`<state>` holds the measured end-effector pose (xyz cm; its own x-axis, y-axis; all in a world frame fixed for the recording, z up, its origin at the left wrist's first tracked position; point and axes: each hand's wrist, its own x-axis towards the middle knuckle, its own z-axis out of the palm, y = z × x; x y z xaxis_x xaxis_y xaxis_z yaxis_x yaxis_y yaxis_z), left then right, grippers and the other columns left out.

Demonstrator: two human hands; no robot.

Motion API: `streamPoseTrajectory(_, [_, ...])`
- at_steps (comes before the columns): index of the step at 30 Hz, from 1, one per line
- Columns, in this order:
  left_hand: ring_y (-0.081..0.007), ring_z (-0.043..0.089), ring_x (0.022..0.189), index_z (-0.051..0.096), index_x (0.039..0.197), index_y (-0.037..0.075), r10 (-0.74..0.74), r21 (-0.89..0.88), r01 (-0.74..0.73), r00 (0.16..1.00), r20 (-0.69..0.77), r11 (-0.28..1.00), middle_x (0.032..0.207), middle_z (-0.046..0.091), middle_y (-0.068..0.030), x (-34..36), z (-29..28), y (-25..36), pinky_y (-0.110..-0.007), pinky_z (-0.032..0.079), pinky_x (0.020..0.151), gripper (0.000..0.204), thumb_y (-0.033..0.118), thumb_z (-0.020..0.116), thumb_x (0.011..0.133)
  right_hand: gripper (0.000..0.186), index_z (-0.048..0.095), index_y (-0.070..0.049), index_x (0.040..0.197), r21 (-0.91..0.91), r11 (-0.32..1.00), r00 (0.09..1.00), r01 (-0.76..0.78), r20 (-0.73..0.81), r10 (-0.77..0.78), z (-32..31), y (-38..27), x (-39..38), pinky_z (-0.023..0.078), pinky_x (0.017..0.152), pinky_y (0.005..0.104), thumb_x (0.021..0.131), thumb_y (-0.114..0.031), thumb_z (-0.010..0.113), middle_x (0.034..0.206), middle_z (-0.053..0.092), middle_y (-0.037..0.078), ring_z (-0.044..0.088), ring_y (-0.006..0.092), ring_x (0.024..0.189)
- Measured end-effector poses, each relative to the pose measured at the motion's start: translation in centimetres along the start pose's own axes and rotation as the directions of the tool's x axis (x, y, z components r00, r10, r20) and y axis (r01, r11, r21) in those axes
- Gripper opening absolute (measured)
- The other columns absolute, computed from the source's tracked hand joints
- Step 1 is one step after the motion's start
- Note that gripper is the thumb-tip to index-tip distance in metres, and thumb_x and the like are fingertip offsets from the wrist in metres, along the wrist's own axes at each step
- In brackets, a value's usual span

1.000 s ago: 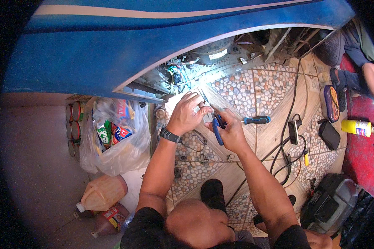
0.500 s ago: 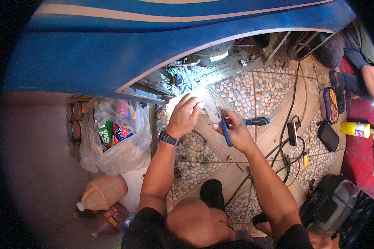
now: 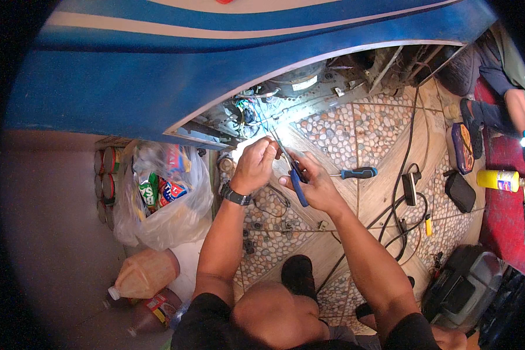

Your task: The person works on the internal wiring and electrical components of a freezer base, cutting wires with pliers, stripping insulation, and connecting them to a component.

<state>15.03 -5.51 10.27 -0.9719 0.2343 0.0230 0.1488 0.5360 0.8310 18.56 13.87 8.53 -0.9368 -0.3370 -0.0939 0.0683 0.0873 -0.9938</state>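
The right hand (image 3: pixel 315 185) is gripping blue-handled pliers (image 3: pixel 298 189), its fingers wrapping the handles; the pliers are pointing up toward the lit opening beneath the blue panel (image 3: pixel 157 81). The left hand (image 3: pixel 255 168) is resting curled just beside their jaws, its grasp impossible to tell. 1 screwdriver (image 3: pixel 359 173) is lying near the right hand, and 2 plastic bottles (image 3: pixel 146 273) are lying at lower left.
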Motion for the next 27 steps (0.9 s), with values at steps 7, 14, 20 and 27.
streamPoseTrajectory(7, [-0.0195, 0.053, 0.069, 0.055, 0.089, 0.000, 0.119, -0.033, -0.119, 0.993, -0.018, 0.992, 0.078, 0.057, -0.0098, 0.1, -0.3, 0.3, -0.034, 0.044, 0.065, 0.023, 0.021, 0.054, 0.099, 0.063, 0.055, -0.007, 0.140, 0.227, 0.973, 0.999, -0.038, -0.004, 0.040, 0.9, 0.3, 0.7, 0.046, 0.074, 0.0262, 0.084, -0.020, 0.080, 0.096, 0.054, 0.002, 0.051, 0.0103, 0.081])
streamPoseTrajectory(14, [-0.0259, 0.049, 0.067, 0.054, 0.087, 0.001, 0.044, 0.153, -0.052, 0.998, 0.055, 0.987, 0.075, 0.052, -0.0120, -0.1, -1.0, -0.9, -0.035, 0.042, 0.062, 0.025, 0.023, 0.065, 0.093, 0.065, 0.046, -0.006, 0.144, 0.753, 0.657, 0.932, 0.031, -0.259, 0.253, 2.0, 1.4, 1.4, 0.050, 0.078, 0.0280, 0.088, -0.017, 0.077, 0.111, 0.057, 0.002, 0.057, 0.0121, 0.087])
streamPoseTrajectory(20, [-0.0215, 0.053, 0.075, 0.058, 0.087, -0.001, 0.177, -0.051, -0.182, 0.980, -0.092, 0.982, 0.083, 0.054, -0.0103, 0.0, -0.5, -0.5, -0.032, 0.044, 0.069, 0.019, 0.014, 0.057, 0.097, 0.065, 0.050, -0.008, 0.138, -0.356, 0.926, 0.980, -0.123, -0.193, 0.056, -2.9, 1.7, -1.3, 0.050, 0.080, 0.0401, 0.079, -0.013, 0.078, 0.115, 0.057, 0.014, 0.058, 0.0281, 0.097])
streamPoseTrajectory(27, [-0.0320, 0.064, 0.089, 0.067, 0.103, -0.003, 0.222, 0.057, -0.220, 0.974, -0.036, 0.974, 0.096, 0.066, -0.0156, -0.4, 0.0, -0.7, -0.037, 0.050, 0.079, 0.018, 0.010, 0.060, 0.091, 0.059, 0.058, -0.009, 0.129, -0.834, 0.532, 0.981, -0.145, -0.191, -0.031, -7.8, 4.2, -5.4, 0.041, 0.096, 0.0475, 0.073, -0.008, 0.074, 0.124, 0.055, 0.016, 0.052, 0.0370, 0.114])
